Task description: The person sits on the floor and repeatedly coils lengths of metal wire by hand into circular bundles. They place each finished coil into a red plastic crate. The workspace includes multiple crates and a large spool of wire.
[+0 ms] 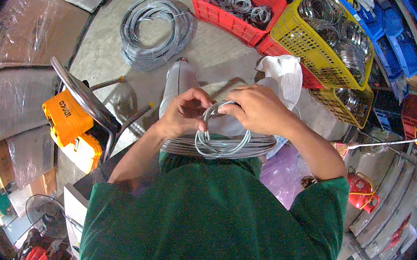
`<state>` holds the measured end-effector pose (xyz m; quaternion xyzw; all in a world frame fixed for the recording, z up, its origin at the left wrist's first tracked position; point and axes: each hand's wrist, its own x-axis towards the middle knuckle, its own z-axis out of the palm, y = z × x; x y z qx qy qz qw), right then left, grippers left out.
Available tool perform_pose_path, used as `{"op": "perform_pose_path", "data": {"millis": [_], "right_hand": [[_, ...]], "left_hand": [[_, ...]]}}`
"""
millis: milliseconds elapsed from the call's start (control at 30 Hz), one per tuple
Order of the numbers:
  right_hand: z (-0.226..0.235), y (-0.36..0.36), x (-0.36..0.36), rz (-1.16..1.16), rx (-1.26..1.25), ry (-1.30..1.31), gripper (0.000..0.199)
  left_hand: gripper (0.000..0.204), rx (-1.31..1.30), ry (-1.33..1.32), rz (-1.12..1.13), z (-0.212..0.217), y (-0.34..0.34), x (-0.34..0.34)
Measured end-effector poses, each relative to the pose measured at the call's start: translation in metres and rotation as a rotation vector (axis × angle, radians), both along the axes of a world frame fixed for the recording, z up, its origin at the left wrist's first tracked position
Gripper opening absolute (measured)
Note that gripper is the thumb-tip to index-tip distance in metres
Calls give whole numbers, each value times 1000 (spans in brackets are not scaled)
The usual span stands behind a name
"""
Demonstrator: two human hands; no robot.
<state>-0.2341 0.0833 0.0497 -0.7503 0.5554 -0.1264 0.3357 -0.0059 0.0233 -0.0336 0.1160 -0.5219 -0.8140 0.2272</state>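
A small coil of grey metal wire point(246, 143) is held up in front of my body, just above my lap. My right hand point(261, 107) grips its upper side, with the thumb and fingers closed around the strands. On the other side, my left hand point(184, 115) has its fingers curled and the thumb pressed against the wire near its cut ends. Beneath both hands, a wider coil of the same wire point(179, 146) rests across my lap. Parts of the strands are covered by my fingers.
A large wire coil point(134, 53) lies on the floor ahead. Finished-looking small coils fill a red crate point(220, 22) and a yellow crate point(298, 45) at the far right. An orange-and-black machine with a metal frame point(70, 118) stands left. Wrapped boxes point(13, 104) line the left side.
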Motion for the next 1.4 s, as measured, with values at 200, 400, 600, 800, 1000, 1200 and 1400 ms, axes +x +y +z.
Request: {"op": "perform_pose_path", "data": {"millis": [200, 400, 600, 800, 1000, 1200, 1400], "right_hand": [[-1, -4, 4, -12, -7, -38, 30], [-2, -3, 0, -66, -39, -1, 26], [-4, -3, -4, -122, -144, 32, 30], [-9, 10, 0, -212, -225, -41, 36], [-29, 11, 0, -260, -117, -369, 29], [-25, 16, -3, -508, 329, -689, 34], [-17, 10, -2, -472, 359, -801, 26]], "left_hand": [[42, 170, -415, -258, 26, 11, -5], [29, 215, -326, 25, 31, 21, -8], [27, 644, -139, 153, 30, 25, -8], [24, 589, -278, 336, 42, 37, -10], [25, 85, -505, 414, 44, 45, -8], [26, 158, -517, 463, 37, 45, -2], [25, 252, -489, 402, 35, 38, 5]]}}
